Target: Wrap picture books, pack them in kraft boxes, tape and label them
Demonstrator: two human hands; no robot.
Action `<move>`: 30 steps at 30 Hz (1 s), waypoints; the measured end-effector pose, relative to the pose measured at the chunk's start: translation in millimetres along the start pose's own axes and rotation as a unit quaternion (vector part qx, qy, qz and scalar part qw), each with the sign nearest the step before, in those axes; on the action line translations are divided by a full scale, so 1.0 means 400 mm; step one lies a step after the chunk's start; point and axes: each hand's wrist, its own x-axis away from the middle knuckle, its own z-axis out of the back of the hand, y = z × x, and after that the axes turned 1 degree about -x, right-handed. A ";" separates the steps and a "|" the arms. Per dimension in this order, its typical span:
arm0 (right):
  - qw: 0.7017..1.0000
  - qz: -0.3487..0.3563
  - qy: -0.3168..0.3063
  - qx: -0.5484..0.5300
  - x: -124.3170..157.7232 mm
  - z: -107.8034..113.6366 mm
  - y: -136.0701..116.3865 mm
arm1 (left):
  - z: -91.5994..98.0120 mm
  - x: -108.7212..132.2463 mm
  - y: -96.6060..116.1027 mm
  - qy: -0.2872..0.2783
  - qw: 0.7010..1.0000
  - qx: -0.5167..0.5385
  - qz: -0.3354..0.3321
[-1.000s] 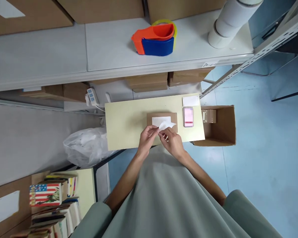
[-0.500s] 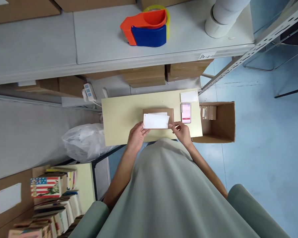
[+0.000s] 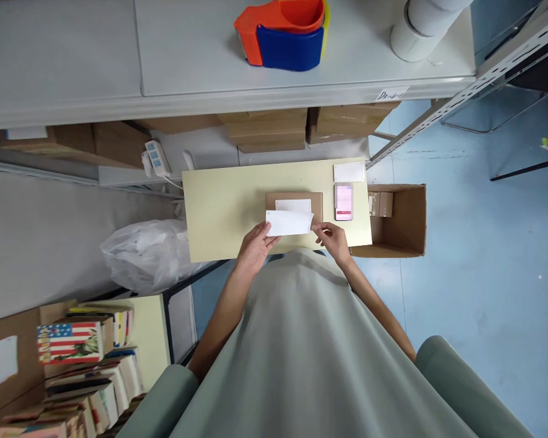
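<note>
A small brown cardboard box [image 3: 316,202] lies on the pale yellow table in front of me. One white paper slip [image 3: 293,205] rests on top of it. Nearer to me, a second white label [image 3: 288,223] is held above the box's near edge. My left hand [image 3: 254,246] grips that label's left end, thumb on top and fingers underneath. At its right end, my right hand [image 3: 332,240] is closed in a pinch at the slightly curled corner. A phone [image 3: 344,201] with a lit pinkish screen and another white slip [image 3: 349,171] lie to the right.
An open carton [image 3: 408,220] with small boxes inside stands right of the table [image 3: 223,207]. Above the table's far side runs a grey shelf [image 3: 187,61] bearing an orange-and-blue tape dispenser [image 3: 287,45]. A plastic bag [image 3: 146,255] and a row of books [image 3: 95,383] are at left.
My view has shifted slightly. The held label has moved a little towards me relative to the box, so more of the slip on the box shows. Both hands keep their hold.
</note>
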 end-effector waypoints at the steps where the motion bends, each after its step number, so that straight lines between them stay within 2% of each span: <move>1: 1.000 0.001 -0.006 -0.002 0.003 -0.004 0.002 | 0.006 0.000 -0.004 -0.002 1.000 0.000 0.000; 9: 1.000 -0.010 0.000 0.009 0.018 -0.037 0.032 | 0.040 0.000 -0.036 -0.007 1.000 0.006 0.020; 16: 1.000 -0.007 -0.004 0.020 0.016 -0.038 0.056 | 0.061 -0.023 -0.078 -0.003 0.999 -0.034 0.018; 23: 0.998 0.013 0.023 0.064 -0.023 -0.023 0.061 | 0.048 -0.087 -0.106 0.048 0.988 -0.137 -0.058; 30: 0.990 0.040 0.051 0.125 -0.092 -0.023 0.049 | 0.021 -0.192 -0.097 0.090 0.949 -0.262 -0.147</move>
